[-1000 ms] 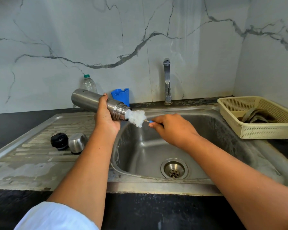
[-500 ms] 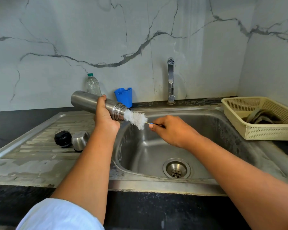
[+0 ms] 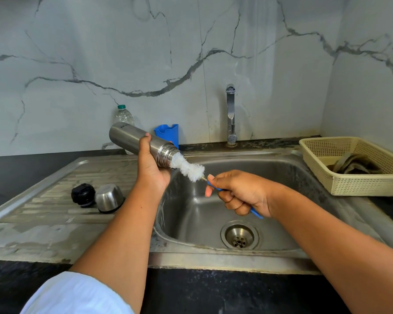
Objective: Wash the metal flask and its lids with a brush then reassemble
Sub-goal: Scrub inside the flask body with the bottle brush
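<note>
Over the sink (image 3: 281,159), the left hand (image 3: 151,168) wraps the tilted metal flask (image 3: 141,141), mouth angled down to drain, while right-hand (image 3: 238,192) fingers curl around the bottle brush (image 3: 191,169) handle

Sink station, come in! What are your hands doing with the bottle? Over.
Left hand grips flask, mouth tilted over sink. Right hand holds brush, bristle tip in mouth. Black lid and steel lid off, on drainboard. Nothing blocking.
</note>
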The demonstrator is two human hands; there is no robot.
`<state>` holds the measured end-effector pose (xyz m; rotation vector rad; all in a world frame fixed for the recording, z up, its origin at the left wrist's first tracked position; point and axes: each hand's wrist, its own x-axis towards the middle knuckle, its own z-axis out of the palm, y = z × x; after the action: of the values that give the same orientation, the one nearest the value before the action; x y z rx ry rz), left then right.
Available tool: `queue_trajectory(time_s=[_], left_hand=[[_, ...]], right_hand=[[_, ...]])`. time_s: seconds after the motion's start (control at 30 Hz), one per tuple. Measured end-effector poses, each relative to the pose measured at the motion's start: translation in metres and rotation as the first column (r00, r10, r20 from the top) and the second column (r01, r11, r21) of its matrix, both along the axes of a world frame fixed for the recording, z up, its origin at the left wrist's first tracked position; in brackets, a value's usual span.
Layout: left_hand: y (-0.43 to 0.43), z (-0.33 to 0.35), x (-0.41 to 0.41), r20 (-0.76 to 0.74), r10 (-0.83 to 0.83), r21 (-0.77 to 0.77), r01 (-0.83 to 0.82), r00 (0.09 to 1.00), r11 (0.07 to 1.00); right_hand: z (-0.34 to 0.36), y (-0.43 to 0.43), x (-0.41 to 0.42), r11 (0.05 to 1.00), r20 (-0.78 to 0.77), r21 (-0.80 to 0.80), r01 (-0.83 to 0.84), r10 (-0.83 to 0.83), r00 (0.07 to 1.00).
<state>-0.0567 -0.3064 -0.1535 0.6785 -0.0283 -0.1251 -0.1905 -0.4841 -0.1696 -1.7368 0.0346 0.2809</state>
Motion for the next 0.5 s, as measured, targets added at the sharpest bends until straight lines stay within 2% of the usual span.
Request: queue_trajectory(time_s=[0.17,0.23,0.27,0.33,0.37,0.5], left_hand=[[-0.002,0.002,0.002,0.023,-0.019,-0.003,0.019,1.000,1.000],[-0.001,0.002,0.004,0.026,-0.009,0.003,0.009,1.000,1.000],[-0.001,0.002,0.005,0.028,0.000,0.012,0.000,1.000,1.000],[-0.001,0.004,0.008,0.035,0.035,0.030,-0.036,0.999,0.999],[-0.001,0.005,0.010,0.037,0.062,0.034,-0.064,0.997,0.997],[0.000,0.003,0.018,0.017,0.129,0.026,-0.130,0.991,0.991]], right_hand=[[-0.003,0.001,0.001,0.998,0.088,-0.057,0.025,-0.020,0.996],[-0.003,0.004,0.001,0.985,0.170,-0.157,0.066,-0.039,0.985],[-0.003,0.005,0.002,0.958,0.246,-0.262,0.114,-0.048,0.968],[-0.004,0.007,0.003,0.824,0.415,-0.505,0.255,-0.028,0.909],[-0.005,0.007,0.004,0.752,0.470,-0.578,0.317,-0.010,0.883],[-0.009,0.009,0.003,0.531,0.561,-0.719,0.448,0.063,0.826]])
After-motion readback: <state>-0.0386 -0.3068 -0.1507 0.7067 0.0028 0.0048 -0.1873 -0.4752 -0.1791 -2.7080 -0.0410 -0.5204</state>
